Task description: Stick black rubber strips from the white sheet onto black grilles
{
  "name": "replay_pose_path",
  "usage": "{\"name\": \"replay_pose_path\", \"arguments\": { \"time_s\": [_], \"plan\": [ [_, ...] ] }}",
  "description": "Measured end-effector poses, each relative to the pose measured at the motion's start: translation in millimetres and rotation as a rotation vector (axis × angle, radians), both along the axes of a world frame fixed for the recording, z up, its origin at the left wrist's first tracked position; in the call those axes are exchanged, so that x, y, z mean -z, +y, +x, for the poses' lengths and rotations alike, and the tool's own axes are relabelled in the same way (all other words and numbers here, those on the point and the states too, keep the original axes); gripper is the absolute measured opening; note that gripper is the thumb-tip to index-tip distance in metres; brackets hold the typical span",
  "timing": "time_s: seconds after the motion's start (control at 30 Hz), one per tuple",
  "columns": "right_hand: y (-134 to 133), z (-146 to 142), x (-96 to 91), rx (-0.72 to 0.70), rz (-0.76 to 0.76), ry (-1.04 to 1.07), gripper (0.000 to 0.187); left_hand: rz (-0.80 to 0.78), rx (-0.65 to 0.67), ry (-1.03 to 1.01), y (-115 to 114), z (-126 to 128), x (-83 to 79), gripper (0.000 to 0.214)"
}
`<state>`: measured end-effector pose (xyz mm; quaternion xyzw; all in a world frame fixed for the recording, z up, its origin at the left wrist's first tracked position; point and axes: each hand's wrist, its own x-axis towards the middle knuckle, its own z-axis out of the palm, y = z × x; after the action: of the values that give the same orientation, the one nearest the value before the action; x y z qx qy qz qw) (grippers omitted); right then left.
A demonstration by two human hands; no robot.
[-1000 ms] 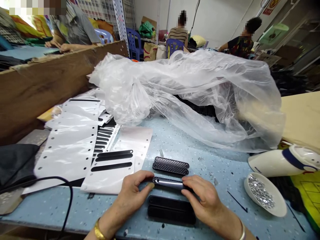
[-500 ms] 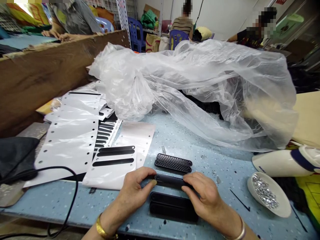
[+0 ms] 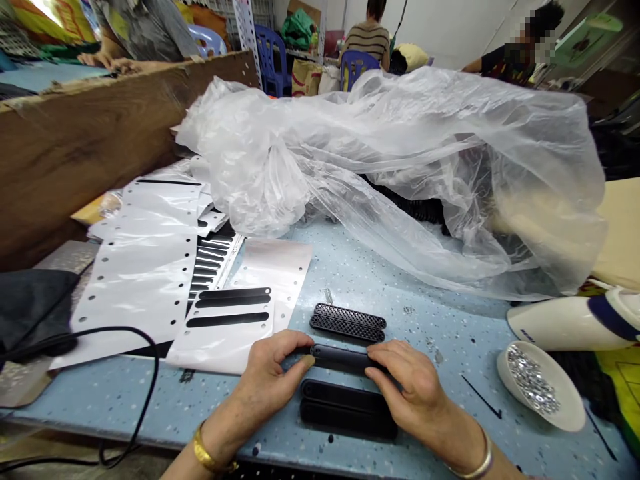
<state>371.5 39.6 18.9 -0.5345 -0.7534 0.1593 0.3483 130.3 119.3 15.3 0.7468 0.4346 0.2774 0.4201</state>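
Observation:
A narrow black strip-shaped piece [image 3: 340, 358] with rounded ends lies between my hands, just over the blue speckled table. My left hand [image 3: 280, 363] pinches its left end between thumb and fingers. At its right end, my right hand [image 3: 405, 377] grips it the same way, covering that tip. Beyond it lie two black pieces with a lattice surface [image 3: 348, 322], side by side. Nearer to me rest smooth black pieces [image 3: 347, 408], also side by side, partly behind my right hand. To the left, white sheets [image 3: 225, 340] carry black adhesive-looking strips [image 3: 227, 320].
A white bowl of small metal parts [image 3: 535, 380] stands right, near a white bottle-like container [image 3: 560, 323] and a thin black hooked rod [image 3: 483, 397]. Clear plastic sheeting [image 3: 400, 133] heaps across the back. A wooden board [image 3: 100, 140] and black cable [image 3: 150, 373] are left. Several people sit beyond.
Both hands keep their hold on the black strip-shaped piece, with hardly any movement. The view has shifted slightly.

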Motion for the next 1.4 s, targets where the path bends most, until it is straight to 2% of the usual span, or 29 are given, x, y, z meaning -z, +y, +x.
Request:
{"name": "replay_pose_path", "arguments": {
  "time_s": [0.33,0.6,0.8,1.0,1.07,1.13,1.27,1.4],
  "plan": [
    [1,-4,-0.1,0.003,0.032,-0.026,0.015,-0.061,0.01,0.028,-1,1,-3.8,0.016],
    [0,-5,-1.3,0.017,0.02,-0.036,0.015,-0.002,-0.043,0.021,-2,-1,0.5,0.024],
    [0,-6,-2.4,0.026,0.026,-0.023,0.016,0.117,0.032,-0.025,-2,0,1.8,0.018],
    [0,-6,-1.5,0.024,0.012,-0.023,0.017,0.371,0.086,-0.029,-3,0,6.7,0.024],
    [0,-6,-1.3,0.022,0.005,-0.017,0.016,0.412,0.094,-0.031,-4,1,8.3,0.024],
    [0,-7,-1.4,0.02,0.002,-0.007,0.015,0.386,0.063,-0.018,-5,0,9.8,0.023],
    [0,-7,-1.8,0.026,-0.005,0.001,0.016,0.224,-0.052,0.02,-5,-3,11.4,0.031],
    [-1,-7,-0.8,0.029,0.004,0.002,0.017,0.215,-0.036,0.047,-3,-4,10.2,0.023]
  ]
}}
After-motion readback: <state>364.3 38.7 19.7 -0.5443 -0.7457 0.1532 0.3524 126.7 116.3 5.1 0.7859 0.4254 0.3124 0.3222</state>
